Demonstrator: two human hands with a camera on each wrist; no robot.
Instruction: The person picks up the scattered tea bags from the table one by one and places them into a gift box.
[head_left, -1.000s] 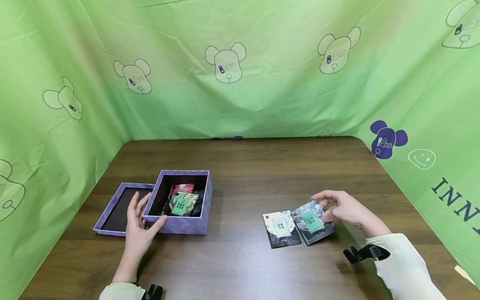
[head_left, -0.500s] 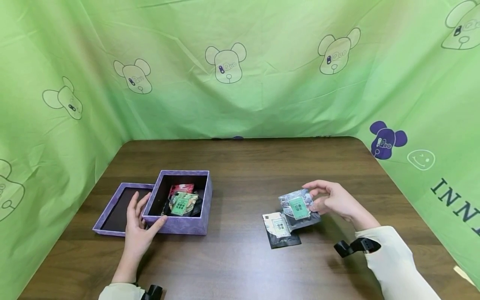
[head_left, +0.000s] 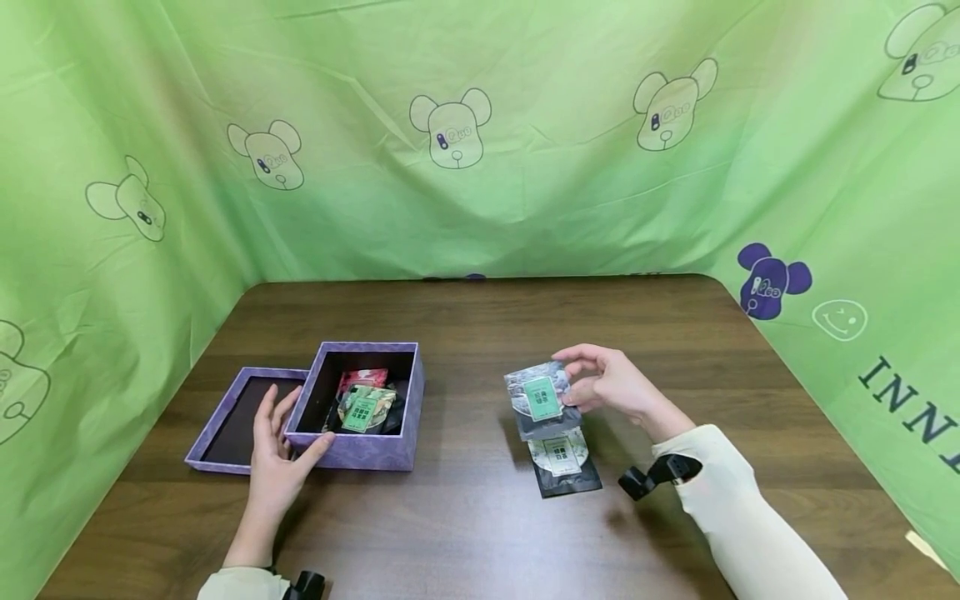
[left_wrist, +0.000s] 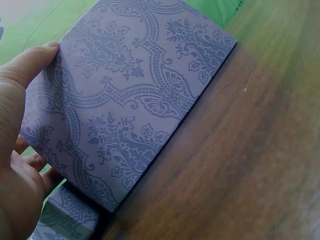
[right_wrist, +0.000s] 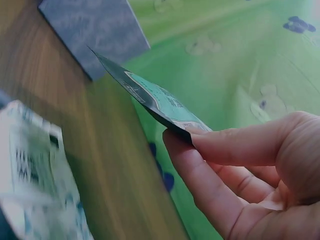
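My right hand (head_left: 618, 390) pinches a sachet (head_left: 542, 398) with a green label by its right edge, between thumb and fingers. In the right wrist view this sachet (right_wrist: 155, 102) is seen nearly edge-on, above the table. Below it a second sachet (head_left: 566, 473) with a pale label lies flat, its far end partly covered in the head view. At the left, my left hand (head_left: 279, 467) grips the near left corner of a purple patterned box (head_left: 367, 452), thumb at its near rim. Inside lie several sachets, a green-labelled one (head_left: 365, 410) on top and a red one (head_left: 365, 377) behind.
The box's purple lid (head_left: 217, 423) lies inside-up left of the box, partly behind the left hand. A brown wooden table (head_left: 480, 533) carries everything. A green curtain (head_left: 465, 217) hangs along the table's back and sides.
My right hand has lifted the green-labelled sachet from beside the pale-labelled one and carried it left over it, toward the box. The left hand and box stay put.
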